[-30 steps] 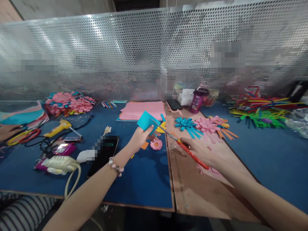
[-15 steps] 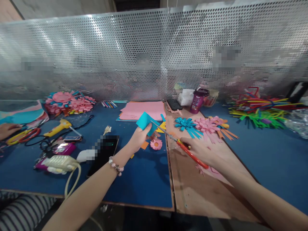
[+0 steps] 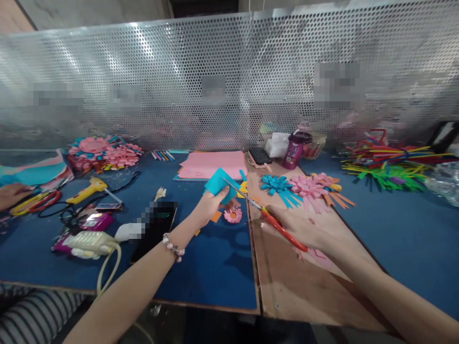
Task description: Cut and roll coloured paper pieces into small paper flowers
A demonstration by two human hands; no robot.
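My left hand point(image 3: 208, 208) pinches a folded teal paper piece point(image 3: 218, 184) and holds it up above the blue table top. My right hand point(image 3: 297, 229) grips red-handled scissors point(image 3: 267, 217); their blades point left and reach into the teal paper's right edge. A small pink paper flower point(image 3: 233, 215) and orange scraps lie on the mat just under the paper. A bead bracelet point(image 3: 174, 248) sits on my left wrist.
Pink paper sheets point(image 3: 215, 165), a teal paper flower point(image 3: 276, 184) and pink flowers point(image 3: 308, 186) lie ahead. A purple cup point(image 3: 296, 148) stands at the back. A phone point(image 3: 154, 229), a yellow glue gun point(image 3: 88, 188) and another person's hand point(image 3: 10, 196) are on the left. Coloured paper strips point(image 3: 390, 165) are piled right.
Both hands shifted slightly lower and closer together. The scissor blades sit a little further into the teal paper.
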